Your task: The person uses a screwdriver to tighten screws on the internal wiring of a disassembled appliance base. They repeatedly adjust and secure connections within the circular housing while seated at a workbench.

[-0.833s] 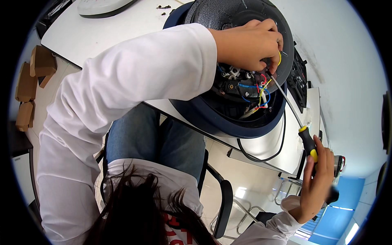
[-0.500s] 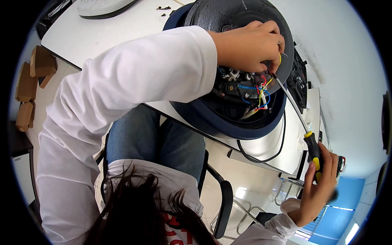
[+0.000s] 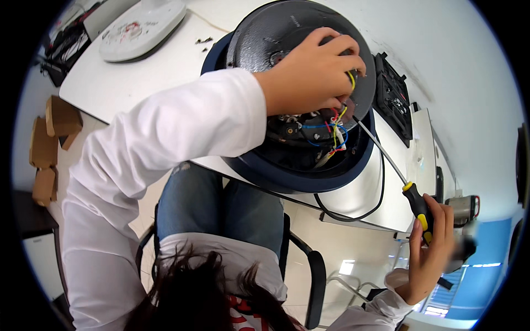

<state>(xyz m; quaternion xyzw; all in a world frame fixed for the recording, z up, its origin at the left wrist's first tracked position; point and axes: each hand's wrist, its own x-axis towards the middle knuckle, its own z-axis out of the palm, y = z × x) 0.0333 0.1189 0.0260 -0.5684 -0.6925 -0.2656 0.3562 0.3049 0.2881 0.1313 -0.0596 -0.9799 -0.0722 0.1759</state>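
A round appliance, its make-up bare on one side, sits on the white table: a dark blue round housing [image 3: 309, 186] with a glossy dark disc [image 3: 265, 41] tilted in it. Red, blue and yellow wires [image 3: 335, 132] show at the disc's near edge. My left hand [image 3: 314, 71] lies over the disc, fingers curled, with a yellow wire beside the fingertips; what they grip is hidden. My right hand [image 3: 433, 243] holds a screwdriver [image 3: 418, 207] by its black and yellow handle. Its shaft slants up left, and the tip is at the disc's edge near the wires.
An open black tool case [image 3: 395, 99] lies right of the appliance. A black cable [image 3: 353, 219] loops over the table's near edge. At the far left are a white appliance base [image 3: 143, 33] and small dark screws [image 3: 203, 41]. Cardboard boxes [image 3: 44, 143] stand on the floor.
The view has shifted, so the appliance and hands appear further left and more of the white base shows. My left hand stays on the disc; the screwdriver stays at its edge.
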